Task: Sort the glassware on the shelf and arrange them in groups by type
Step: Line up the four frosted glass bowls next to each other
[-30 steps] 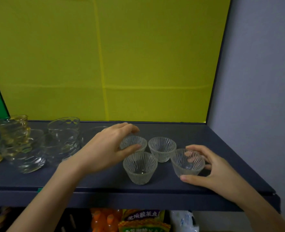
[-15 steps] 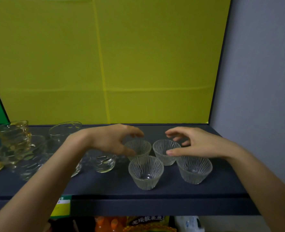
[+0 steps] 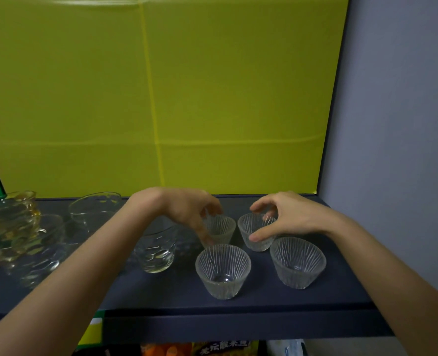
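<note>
Four clear ribbed cups stand upright in a tight two-by-two cluster on the right part of the dark shelf [image 3: 176, 294], close together but with a gap between each. The left hand [image 3: 187, 214] reaches over the back-left ribbed cup [image 3: 221, 228], thumb pressed on its near wall and fingers curved over the far rim, pinching it. The right hand [image 3: 292, 219] does the same to the back-right ribbed cup [image 3: 255, 233], its thumb flat against the front of the glass and its fingers arched above the rim (both cups' bases are on the shelf). The front-left ribbed cup [image 3: 223, 269] and the front-right ribbed cup [image 3: 297, 263] sit free, nearer the shelf's front edge. Just left of the cluster, partly behind the left forearm, stands a clear dimpled glass [image 3: 156, 254], and a second dimpled glass [image 3: 94, 209] stands farther back towards the yellow panel [image 3: 161, 98]. At the far left is a crowd of amber glasses [image 3: 14, 214] and more clear pieces; they are blurred, so their number and whether they are stacked cannot be told. A grey wall [image 3: 392, 124] closes the shelf on the right. A green-and-yellow label [image 3: 92, 330] hangs on the front lip, with snack packets [image 3: 223, 349] on the level below.
</note>
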Motion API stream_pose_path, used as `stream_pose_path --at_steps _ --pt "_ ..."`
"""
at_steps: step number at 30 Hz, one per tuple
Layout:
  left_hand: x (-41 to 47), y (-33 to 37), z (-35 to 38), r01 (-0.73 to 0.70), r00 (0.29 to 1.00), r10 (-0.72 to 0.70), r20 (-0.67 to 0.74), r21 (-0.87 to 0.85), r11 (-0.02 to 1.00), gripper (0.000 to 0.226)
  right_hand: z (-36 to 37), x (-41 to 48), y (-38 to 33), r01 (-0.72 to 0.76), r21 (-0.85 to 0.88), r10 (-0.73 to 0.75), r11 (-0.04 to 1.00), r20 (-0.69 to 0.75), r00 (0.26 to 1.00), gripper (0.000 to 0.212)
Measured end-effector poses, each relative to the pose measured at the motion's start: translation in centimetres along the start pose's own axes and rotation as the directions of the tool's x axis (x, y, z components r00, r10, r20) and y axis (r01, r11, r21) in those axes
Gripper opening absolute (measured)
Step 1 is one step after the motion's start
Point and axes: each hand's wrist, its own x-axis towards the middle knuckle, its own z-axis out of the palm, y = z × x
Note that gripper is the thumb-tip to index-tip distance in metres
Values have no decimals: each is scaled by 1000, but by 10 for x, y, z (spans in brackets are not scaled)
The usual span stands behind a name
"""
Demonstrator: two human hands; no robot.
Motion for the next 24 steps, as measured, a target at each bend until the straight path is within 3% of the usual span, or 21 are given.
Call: stream_pose_path --at_steps 9,17,21,24 --pt "30 13 1 -8 995 13 -103 54 999 69 -11 3 31 -124 53 126 991 -43 991 68" --pt "28 18 4 5 980 16 -199 103 995 77 -14 -10 33 -101 43 102 994 -27 994 70" --pt "-9 21 1 -120 901 137 -411 68 990 59 -19 -41 21 -7 64 21 998 -213 977 69" --pt "-43 27 6 -241 883 223 -414 10 971 57 -13 -66 18 65 159 -23 985 -254 967 64"
